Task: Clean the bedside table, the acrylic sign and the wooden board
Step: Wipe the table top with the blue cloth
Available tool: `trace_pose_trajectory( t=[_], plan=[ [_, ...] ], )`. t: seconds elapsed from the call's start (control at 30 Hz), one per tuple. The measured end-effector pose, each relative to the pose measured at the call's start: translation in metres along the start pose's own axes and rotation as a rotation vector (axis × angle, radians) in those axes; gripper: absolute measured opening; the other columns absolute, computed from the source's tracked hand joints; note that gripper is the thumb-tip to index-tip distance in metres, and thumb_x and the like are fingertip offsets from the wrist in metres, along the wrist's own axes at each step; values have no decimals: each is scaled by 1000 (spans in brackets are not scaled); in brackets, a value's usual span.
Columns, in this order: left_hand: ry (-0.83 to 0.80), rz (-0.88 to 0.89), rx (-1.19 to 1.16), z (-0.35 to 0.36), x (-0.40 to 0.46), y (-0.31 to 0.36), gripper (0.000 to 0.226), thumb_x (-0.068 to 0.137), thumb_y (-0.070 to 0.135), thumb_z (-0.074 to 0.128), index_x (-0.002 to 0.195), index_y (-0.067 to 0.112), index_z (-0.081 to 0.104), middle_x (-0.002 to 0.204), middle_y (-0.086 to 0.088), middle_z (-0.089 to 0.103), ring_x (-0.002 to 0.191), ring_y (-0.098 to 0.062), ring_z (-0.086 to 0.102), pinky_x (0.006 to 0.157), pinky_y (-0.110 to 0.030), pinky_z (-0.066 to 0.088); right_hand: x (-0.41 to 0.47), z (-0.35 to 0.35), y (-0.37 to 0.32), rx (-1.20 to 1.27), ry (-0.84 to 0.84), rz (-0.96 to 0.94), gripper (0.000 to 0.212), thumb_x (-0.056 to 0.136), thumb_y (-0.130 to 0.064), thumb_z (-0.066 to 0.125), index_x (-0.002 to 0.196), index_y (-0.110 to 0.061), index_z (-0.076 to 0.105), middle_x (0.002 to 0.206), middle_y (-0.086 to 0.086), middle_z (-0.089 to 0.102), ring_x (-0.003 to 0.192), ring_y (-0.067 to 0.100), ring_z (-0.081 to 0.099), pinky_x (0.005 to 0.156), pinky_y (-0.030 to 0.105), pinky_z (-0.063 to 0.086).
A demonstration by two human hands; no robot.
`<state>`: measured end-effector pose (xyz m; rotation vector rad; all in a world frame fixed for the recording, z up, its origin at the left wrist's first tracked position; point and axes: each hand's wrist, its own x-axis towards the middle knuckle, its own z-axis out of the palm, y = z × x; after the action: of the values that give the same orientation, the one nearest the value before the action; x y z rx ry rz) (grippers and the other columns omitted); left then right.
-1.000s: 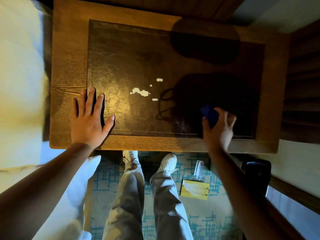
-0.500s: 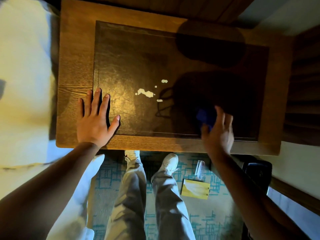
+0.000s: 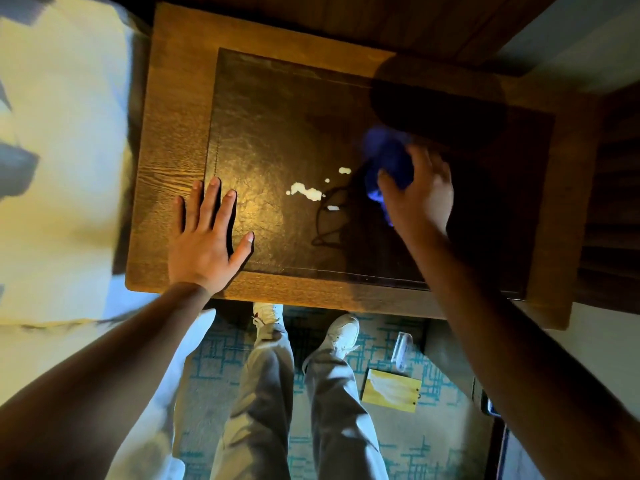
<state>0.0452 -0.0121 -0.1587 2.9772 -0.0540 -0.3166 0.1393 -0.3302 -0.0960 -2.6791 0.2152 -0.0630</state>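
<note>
The right hand (image 3: 420, 188) has moved since a second ago: it was near the front edge of the bedside table (image 3: 173, 161), at about 5 o'clock on the dark inset top, and it now sits toward the centre-right, at roughly 3 o'clock. The blue cloth (image 3: 388, 157) has travelled with it. Motion blur on the cloth indicates an active wiping stroke. Judgement: the tabletop step is under way, and the far portion of the inset is the area now being covered.

Right hand: fingers curled around the bunched blue cloth, gripping it and pressing it against the tabletop.

Left hand (image 3: 207, 237): flat, fingers straight and spread, palm down at about 8 o'clock on the table, straddling the wooden border and the inset. It holds nothing and has kept the same brace position.

The acrylic sign (image 3: 403, 348) and the wooden board (image 3: 391, 391) lie on the carpet below the table's front edge, near the right foot, seemingly not yet attended to.
</note>
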Motion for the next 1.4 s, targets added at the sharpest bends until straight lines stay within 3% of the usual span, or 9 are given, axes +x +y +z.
trace_pose_trajectory(
  t=[0.2, 0.43, 0.57, 0.63, 0.77, 0.93, 1.1, 1.3, 1.4],
  plan=[
    [-10, 7, 2, 0, 0, -1, 75, 97, 61, 35, 159, 20, 23, 170, -9, 9, 156, -36, 5, 126, -55, 8, 9, 41, -26, -108, -271, -140, 53, 86, -44, 55, 134, -21, 62, 147, 7, 54, 134, 34, 48, 102, 46, 46],
    [-12, 13, 14, 0, 0, -2, 75, 98, 61, 34, 159, 20, 22, 170, -9, 9, 156, -36, 6, 126, -55, 7, -76, 39, -4, -76, -203, -208, 40, 77, -30, 64, 114, -17, 71, 128, 4, 65, 112, 33, 59, 88, 46, 52],
    [-12, 17, 10, 0, 0, -3, 75, 98, 61, 34, 159, 19, 22, 170, -9, 9, 156, -36, 6, 126, -56, 9, -88, 23, 5, 10, -310, -47, 51, 74, -23, 75, 121, -16, 58, 119, 7, 62, 107, 29, 59, 80, 48, 55],
    [-11, 17, 11, 0, 0, -3, 75, 98, 61, 34, 159, 19, 23, 170, -9, 10, 156, -36, 6, 126, -56, 9, -70, 17, -1, 93, -280, 54, 60, 73, -26, 78, 127, -16, 54, 120, 5, 64, 108, 24, 61, 83, 42, 55],
    [-2, 19, 15, 1, 0, -3, 75, 98, 61, 35, 159, 19, 23, 170, -9, 10, 156, -36, 7, 126, -55, 8, -11, 20, -42, 171, -47, -5, 49, 72, -34, 69, 117, -14, 65, 118, 9, 66, 107, 26, 62, 81, 32, 51],
    [6, 22, 13, 1, 0, -2, 74, 98, 58, 38, 159, 18, 25, 170, -9, 12, 156, -36, 8, 126, -55, 9, 9, 55, -86, 103, -190, -157, 48, 73, -33, 66, 120, -20, 69, 124, 7, 63, 114, 31, 55, 90, 40, 51],
    [6, 26, 6, 1, 0, -3, 72, 99, 55, 40, 159, 18, 25, 170, -10, 12, 156, -37, 9, 125, -56, 10, -27, 58, -35, 28, -184, -215, 46, 74, -34, 64, 118, -21, 70, 122, 8, 66, 111, 35, 59, 91, 44, 50],
    [-2, 28, 8, 0, 0, -3, 73, 99, 55, 42, 159, 18, 25, 170, -10, 12, 156, -37, 10, 125, -57, 10, -70, 30, 33, -68, -71, 118, 56, 77, -39, 60, 127, -15, 64, 126, 22, 58, 107, 43, 56, 86, 47, 51],
    [1, 35, 19, 1, 1, -3, 73, 99, 55, 40, 159, 17, 24, 170, -11, 11, 156, -37, 9, 125, -57, 10, -111, 39, 12, -22, -128, 18, 57, 77, -36, 59, 128, -11, 64, 122, 21, 58, 108, 34, 51, 84, 46, 52]
  ],
)
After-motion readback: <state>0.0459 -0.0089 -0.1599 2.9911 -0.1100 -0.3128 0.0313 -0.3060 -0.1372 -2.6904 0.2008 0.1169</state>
